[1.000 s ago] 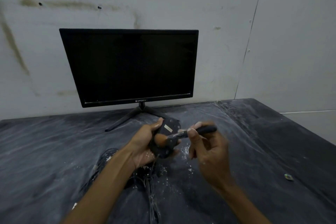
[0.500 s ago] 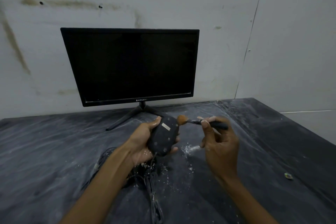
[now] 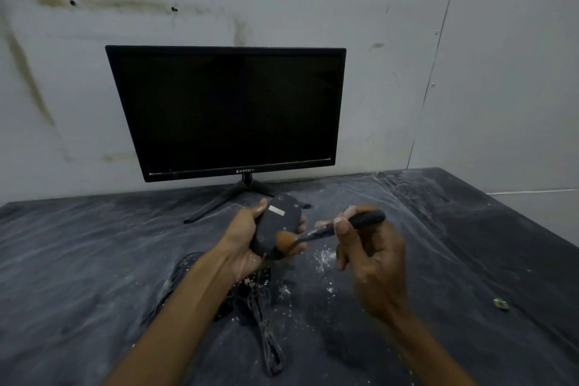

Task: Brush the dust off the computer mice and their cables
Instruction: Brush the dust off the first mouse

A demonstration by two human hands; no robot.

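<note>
the mouse (image 3: 277, 226), underside up in the gripping left hand (image 3: 242, 244) above the surface (image 3: 94, 260), wants light strokes from the brush (image 3: 313, 233) pinched by the right hand (image 3: 372, 257), flicking dust toward 3 o'clock, away from the cables (image 3: 266, 316) below.

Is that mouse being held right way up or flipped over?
Flipped over. The mouse in the left hand shows its flat underside with a pale label, where the brush bristles touch.

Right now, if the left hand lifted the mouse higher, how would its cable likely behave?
Probably floppy: the cable hangs slack from the mouse and lies in loose loops on the table. It would likely trail and drag, perhaps shedding the white dust.
</note>
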